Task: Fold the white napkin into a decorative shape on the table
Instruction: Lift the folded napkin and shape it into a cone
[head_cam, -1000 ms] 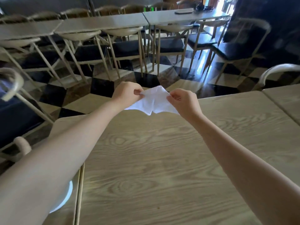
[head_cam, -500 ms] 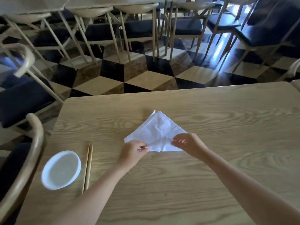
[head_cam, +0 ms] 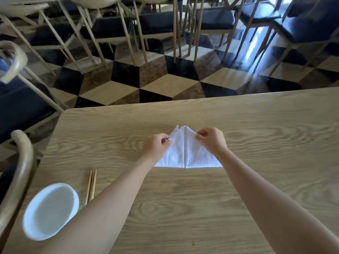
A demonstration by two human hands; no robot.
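The white napkin (head_cam: 185, 153) lies flat on the wooden table (head_cam: 256, 189) as a triangle, apex pointing away from me, with a straight crease down its middle. My left hand (head_cam: 156, 146) pinches the napkin's left slanted edge between thumb and fingers. My right hand (head_cam: 211, 140) pinches the right slanted edge the same way. The lower corners of the triangle sit partly under my wrists.
A white bowl (head_cam: 49, 210) stands near the table's left front, with a pair of wooden chopsticks (head_cam: 91, 186) beside it. A curved chair back (head_cam: 20, 171) presses against the left edge. Rows of chairs (head_cam: 156, 24) stand on the chequered floor beyond the far edge.
The napkin went from held up in the air to lying on the table. Both hands have moved from its near edge up to the slanted sides, and the triangle now shows a centre crease.
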